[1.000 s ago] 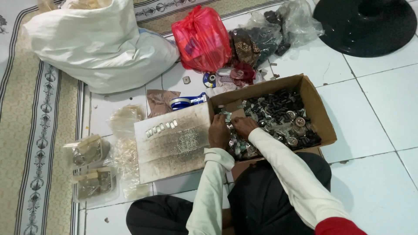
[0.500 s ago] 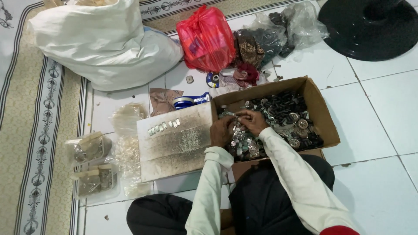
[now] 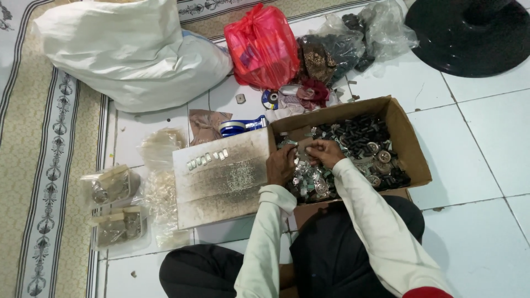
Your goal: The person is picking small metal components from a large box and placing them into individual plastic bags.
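Observation:
I sit on a tiled floor over an open cardboard box point(image 3: 411, 152) filled with small dark and silvery metal parts point(image 3: 361, 143). My left hand point(image 3: 281, 164) and my right hand point(image 3: 324, 152) meet above the box's left part, fingers pinched together on a small metal piece between them. The box's left flap point(image 3: 221, 179) lies flat; a short row of small silvery pieces point(image 3: 207, 158) is lined up near its far edge.
A big white sack point(image 3: 132, 49), a red plastic bag point(image 3: 262, 47) and clear bags of dark items point(image 3: 353, 44) lie beyond the box. Small clear bags of parts point(image 3: 113, 207) sit at left by a patterned rug point(image 3: 38, 165). A black round object point(image 3: 475, 33) is far right.
Both hands stay together over the box's left part, shifting only slightly. The view has drifted a little.

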